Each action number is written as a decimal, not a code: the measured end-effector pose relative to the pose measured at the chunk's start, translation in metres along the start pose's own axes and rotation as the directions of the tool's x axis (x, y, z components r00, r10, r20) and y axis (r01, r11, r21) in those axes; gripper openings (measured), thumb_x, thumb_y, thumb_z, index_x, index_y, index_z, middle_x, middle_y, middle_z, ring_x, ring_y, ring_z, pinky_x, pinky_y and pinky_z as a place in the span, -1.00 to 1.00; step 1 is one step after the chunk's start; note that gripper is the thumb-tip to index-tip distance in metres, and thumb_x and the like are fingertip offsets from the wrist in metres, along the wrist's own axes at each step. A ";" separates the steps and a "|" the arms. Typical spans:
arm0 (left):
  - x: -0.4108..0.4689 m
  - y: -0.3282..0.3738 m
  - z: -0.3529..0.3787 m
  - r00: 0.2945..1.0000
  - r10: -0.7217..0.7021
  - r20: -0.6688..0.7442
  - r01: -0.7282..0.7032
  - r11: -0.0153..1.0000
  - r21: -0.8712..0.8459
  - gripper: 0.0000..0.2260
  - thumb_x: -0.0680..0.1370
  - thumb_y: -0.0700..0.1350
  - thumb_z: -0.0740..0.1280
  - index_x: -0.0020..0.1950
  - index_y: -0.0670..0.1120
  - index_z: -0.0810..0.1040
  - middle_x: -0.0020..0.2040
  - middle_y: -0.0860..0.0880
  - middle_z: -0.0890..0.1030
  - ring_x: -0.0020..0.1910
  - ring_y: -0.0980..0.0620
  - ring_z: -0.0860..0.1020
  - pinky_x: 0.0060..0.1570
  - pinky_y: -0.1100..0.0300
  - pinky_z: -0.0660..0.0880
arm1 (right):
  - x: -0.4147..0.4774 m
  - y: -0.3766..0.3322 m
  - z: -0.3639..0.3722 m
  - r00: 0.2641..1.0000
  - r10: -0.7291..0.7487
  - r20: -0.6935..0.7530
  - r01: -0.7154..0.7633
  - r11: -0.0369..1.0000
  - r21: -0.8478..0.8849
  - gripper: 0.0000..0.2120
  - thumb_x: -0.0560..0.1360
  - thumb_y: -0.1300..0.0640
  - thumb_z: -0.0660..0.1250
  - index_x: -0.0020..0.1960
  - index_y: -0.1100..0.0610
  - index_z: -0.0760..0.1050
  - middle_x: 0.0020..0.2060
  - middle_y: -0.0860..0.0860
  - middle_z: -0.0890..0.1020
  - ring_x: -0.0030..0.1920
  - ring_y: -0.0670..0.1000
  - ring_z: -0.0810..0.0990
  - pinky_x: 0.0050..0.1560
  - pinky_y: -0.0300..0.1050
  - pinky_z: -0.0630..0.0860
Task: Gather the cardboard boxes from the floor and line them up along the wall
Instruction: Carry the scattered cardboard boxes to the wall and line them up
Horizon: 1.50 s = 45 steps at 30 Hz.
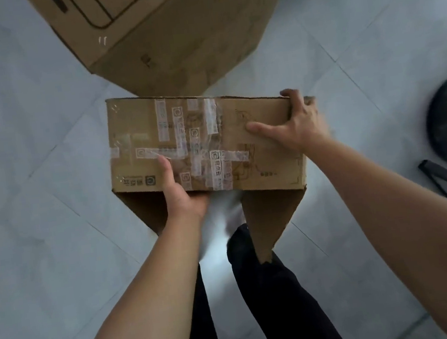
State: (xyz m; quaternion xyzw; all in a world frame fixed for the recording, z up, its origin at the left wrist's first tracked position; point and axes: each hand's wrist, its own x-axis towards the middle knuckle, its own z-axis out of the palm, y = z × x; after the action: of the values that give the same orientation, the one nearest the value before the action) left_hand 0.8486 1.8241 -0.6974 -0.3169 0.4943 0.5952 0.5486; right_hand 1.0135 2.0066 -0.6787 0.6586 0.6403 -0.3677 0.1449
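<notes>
The left hand (180,194) grips the near edge of a box (205,143), thumb on top. The right hand (296,126) clasps its right end, fingers curled over the far corner. Both hold it above the floor (29,136). Beyond lies a bigger box (172,34), so two boxes.
</notes>
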 end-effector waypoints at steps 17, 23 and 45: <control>-0.224 0.260 -0.177 0.877 0.320 -0.360 -0.389 0.911 -0.138 -0.44 0.47 0.40 0.28 0.37 0.14 0.47 0.16 -0.05 0.63 0.10 -0.13 0.61 0.06 -0.18 0.54 | -0.236 -0.278 0.099 0.893 -0.387 0.231 0.387 0.921 0.047 0.01 0.13 -0.50 0.50 0.42 -0.12 0.21 0.22 -0.01 0.36 0.08 0.06 0.51 0.09 0.06 0.61; -0.339 0.362 -0.287 0.808 0.423 -0.410 -0.573 0.723 -0.384 -0.45 0.38 0.40 0.39 0.27 0.17 0.54 0.22 -0.06 0.65 0.19 -0.20 0.61 0.19 -0.36 0.46 | -0.370 -0.441 0.137 0.732 -0.637 0.241 0.658 0.753 -0.004 0.00 0.12 -0.50 0.51 0.40 -0.13 0.24 0.21 -0.06 0.35 0.08 -0.02 0.48 0.02 -0.05 0.59; -0.575 0.723 -0.640 0.383 0.406 -0.829 -0.923 0.126 -0.365 -0.56 0.43 0.31 0.41 0.14 0.04 0.60 -0.01 -0.01 0.72 -0.08 -0.02 0.71 0.00 -0.04 0.63 | -0.732 -0.935 0.429 0.088 -0.896 0.436 0.986 0.140 0.088 -0.05 0.17 -0.46 0.51 0.40 -0.12 0.21 0.33 -0.04 0.36 0.25 0.02 0.48 0.06 -0.03 0.55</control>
State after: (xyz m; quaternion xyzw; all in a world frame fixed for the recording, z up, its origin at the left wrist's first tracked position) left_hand 0.1580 1.0954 -0.1934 -0.4027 0.3783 0.8121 -0.1876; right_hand 0.0636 1.3122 -0.2217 -0.0227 0.9054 -0.4180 0.0702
